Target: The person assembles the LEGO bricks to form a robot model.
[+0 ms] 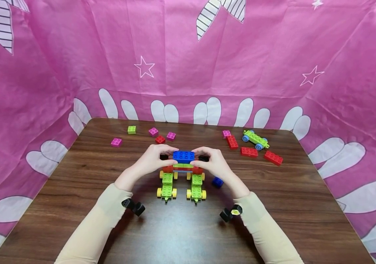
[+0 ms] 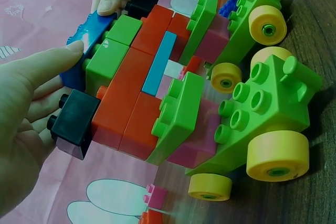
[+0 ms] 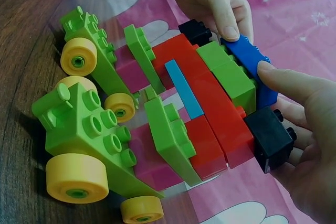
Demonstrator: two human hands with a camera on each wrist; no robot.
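Note:
A long blue brick (image 1: pixel 183 157) lies across the top of a built block model, over two green bricks (image 3: pixel 231 74). My left hand (image 1: pixel 152 160) pinches its left end between thumb and fingers, and my right hand (image 1: pixel 213 161) pinches the right end the same way. Beneath are red bricks (image 2: pixel 123 98) and a thin light-blue piece (image 2: pixel 159 64). A black brick (image 2: pixel 77 116) juts out on each side, close by the fingers. Pink blocks (image 3: pixel 152 156) join the body to two green wheeled bases (image 1: pixel 167 189) with yellow wheels (image 3: pixel 77 178), standing on the table.
On the brown table (image 1: pixel 76 205), a small blue brick (image 1: pixel 217 182) sits beside my right forearm. Pink, green and red bricks (image 1: pixel 160 139) are scattered at the back left. Several red bricks (image 1: pixel 249 151) and a green car base (image 1: pixel 255 139) with blue wheels lie back right, before a pink curtain (image 1: pixel 181 66).

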